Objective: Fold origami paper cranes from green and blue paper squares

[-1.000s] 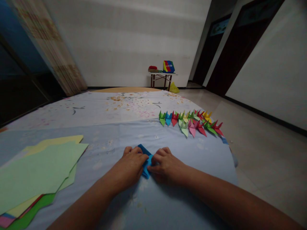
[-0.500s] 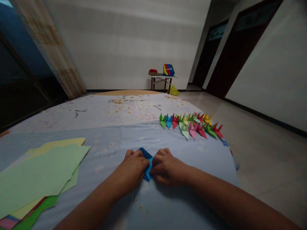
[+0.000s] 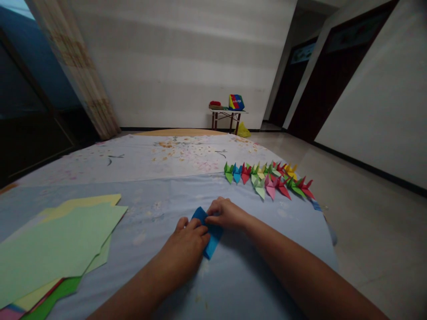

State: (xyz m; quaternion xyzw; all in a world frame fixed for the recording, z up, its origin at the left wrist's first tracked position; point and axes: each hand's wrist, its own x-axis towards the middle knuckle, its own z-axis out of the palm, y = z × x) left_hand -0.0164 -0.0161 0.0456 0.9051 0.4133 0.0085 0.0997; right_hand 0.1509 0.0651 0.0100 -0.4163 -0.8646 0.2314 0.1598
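A folded piece of blue paper (image 3: pixel 211 240) lies on the light blue cloth (image 3: pixel 253 275) in front of me. My left hand (image 3: pixel 187 246) rests on its left side with curled fingers pressing it down. My right hand (image 3: pixel 224 213) sits at the paper's far end, fingers pinched on its upper edge. Both forearms reach in from the bottom of the view.
A stack of coloured paper sheets (image 3: pixel 53 249), pale green on top, lies at the left. Several folded paper cranes (image 3: pixel 267 178) stand in rows at the right. Beyond is a flowered white cloth (image 3: pixel 160 153), a small table with boxes (image 3: pixel 230 111), a curtain and dark doorways.
My right hand has moved away from me to the far end of the blue paper. The left hand stays pressing it, and the paper now shows longer between them.
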